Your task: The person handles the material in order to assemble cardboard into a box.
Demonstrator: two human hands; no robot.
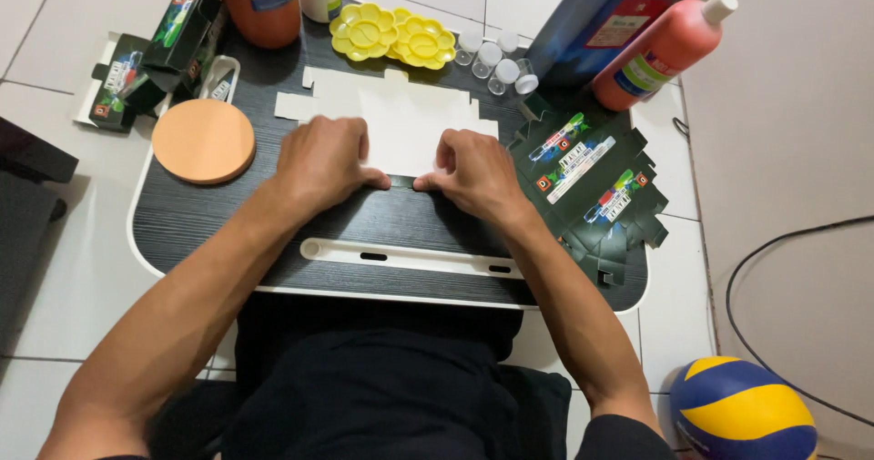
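A flat white unfolded carton (pixel 401 119) lies blank side up on the dark lap table (pixel 209 219). My left hand (pixel 323 161) presses on its near left part, fingers curled over the near edge. My right hand (pixel 473 173) presses the near right part, thumb and fingertips pinching the same edge. The two hands nearly meet at the middle of that edge.
Flat dark green printed cartons (pixel 592 187) are stacked at the right, folded ones (pixel 146 60) at the back left. A round orange pad (pixel 203 140), yellow flower palettes (pixel 391 37), small clear vials (pixel 496 64), orange bottles (pixel 669 50) and a blue box (pixel 592 14) ring the table. A volleyball (pixel 742 410) lies on the floor.
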